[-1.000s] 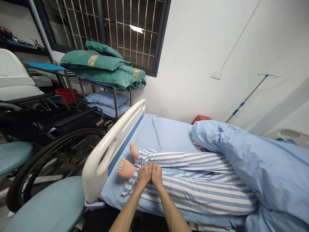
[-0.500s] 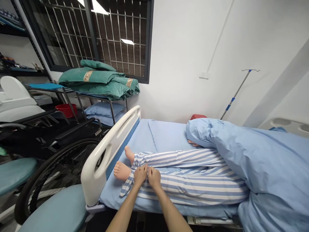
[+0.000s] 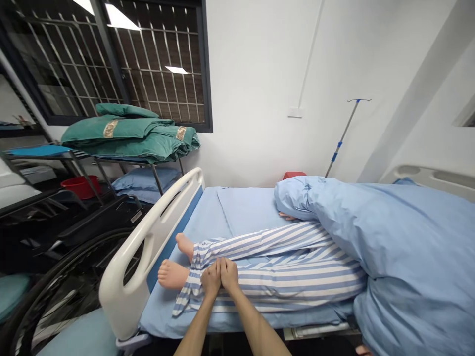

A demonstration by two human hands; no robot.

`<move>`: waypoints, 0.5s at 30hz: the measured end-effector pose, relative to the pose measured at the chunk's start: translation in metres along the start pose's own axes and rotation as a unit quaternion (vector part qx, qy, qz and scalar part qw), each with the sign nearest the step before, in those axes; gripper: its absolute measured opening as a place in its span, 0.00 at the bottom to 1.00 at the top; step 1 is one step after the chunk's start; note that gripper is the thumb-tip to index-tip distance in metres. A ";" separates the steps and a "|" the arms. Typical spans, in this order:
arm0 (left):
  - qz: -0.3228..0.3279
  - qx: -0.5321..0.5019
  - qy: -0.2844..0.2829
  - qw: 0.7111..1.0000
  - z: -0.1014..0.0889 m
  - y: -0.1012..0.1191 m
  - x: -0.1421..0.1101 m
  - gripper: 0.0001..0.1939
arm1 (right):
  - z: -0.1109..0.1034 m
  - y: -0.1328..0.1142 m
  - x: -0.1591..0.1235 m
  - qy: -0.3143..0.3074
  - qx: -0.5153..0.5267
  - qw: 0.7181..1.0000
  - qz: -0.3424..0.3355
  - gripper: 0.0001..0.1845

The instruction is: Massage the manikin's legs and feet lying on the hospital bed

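Left hand (image 3: 211,279) and right hand (image 3: 229,274) side by side, touching along the thumb side, fingers curled down onto the blue-and-white striped cloth trousers (image 3: 293,283) over the near lower leg of a lying figure; fingertips hidden, so whether they grip cloth or only press, we cannot tell. Taking the hands as the dial's centre: the near bare foot (image 3: 172,275) lies at nine o'clock, the far bare foot (image 3: 185,245) at ten; the trousers run off toward three, passing under the rumpled light-blue cloth quilt (image 3: 401,242). White moulded footboard (image 3: 151,243) beyond the feet, between nine and ten. Smooth light-blue cloth sheet (image 3: 245,205) shows between twelve and one. Change: half a second ago we noted a thin gap between the hands; now closed, as it was a second ago. The pair also looks slightly farther from the near foot, toward three, though our view has swung toward the head of the bed, so we hold that loosely. Trousers, feet and quilt seem otherwise unshifted. Our reading: a small readjustment of the hands, the work centred on the near lower leg, the lying figure undisturbed.
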State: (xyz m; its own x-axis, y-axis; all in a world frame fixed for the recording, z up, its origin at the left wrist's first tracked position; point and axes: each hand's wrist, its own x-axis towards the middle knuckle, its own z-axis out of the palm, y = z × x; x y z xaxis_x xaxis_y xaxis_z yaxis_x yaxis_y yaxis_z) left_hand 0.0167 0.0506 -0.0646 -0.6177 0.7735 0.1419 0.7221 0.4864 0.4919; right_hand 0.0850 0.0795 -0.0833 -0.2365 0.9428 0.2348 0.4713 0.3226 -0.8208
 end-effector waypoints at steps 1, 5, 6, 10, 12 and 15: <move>0.000 0.019 -0.016 1.000 0.001 -0.002 -0.002 0.14 | -0.002 -0.003 -0.001 -0.007 -0.024 1.000 0.003 0.25; 0.001 0.038 -0.074 0.997 -0.007 0.003 -0.004 0.17 | -0.026 -0.021 0.000 -0.044 -0.115 0.992 -0.018 0.21; -0.002 0.039 -0.079 0.996 -0.009 0.006 -0.004 0.18 | -0.035 -0.024 0.002 -0.049 -0.126 0.990 -0.035 0.21; -0.042 0.027 -0.080 0.996 -0.011 0.012 -0.004 0.22 | -0.063 -0.014 0.001 -0.026 -0.149 0.988 -0.045 0.22; -0.055 0.000 -0.078 0.995 -0.011 0.014 -0.001 0.23 | -0.068 -0.002 -0.004 -0.008 -0.162 0.987 -0.014 0.22; -0.034 -0.080 -0.062 0.994 -0.016 0.025 0.006 0.23 | -0.066 0.011 -0.006 -0.002 -0.169 0.985 0.018 0.20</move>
State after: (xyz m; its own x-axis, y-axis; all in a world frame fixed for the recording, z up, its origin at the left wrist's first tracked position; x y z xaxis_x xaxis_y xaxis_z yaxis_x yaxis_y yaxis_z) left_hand 0.0265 0.0607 -0.0376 -0.6132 0.7899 0.0016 0.6150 0.4761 0.6285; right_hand 0.1474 0.0827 -0.0594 -0.2169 0.9542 0.2060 0.7356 0.2985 -0.6081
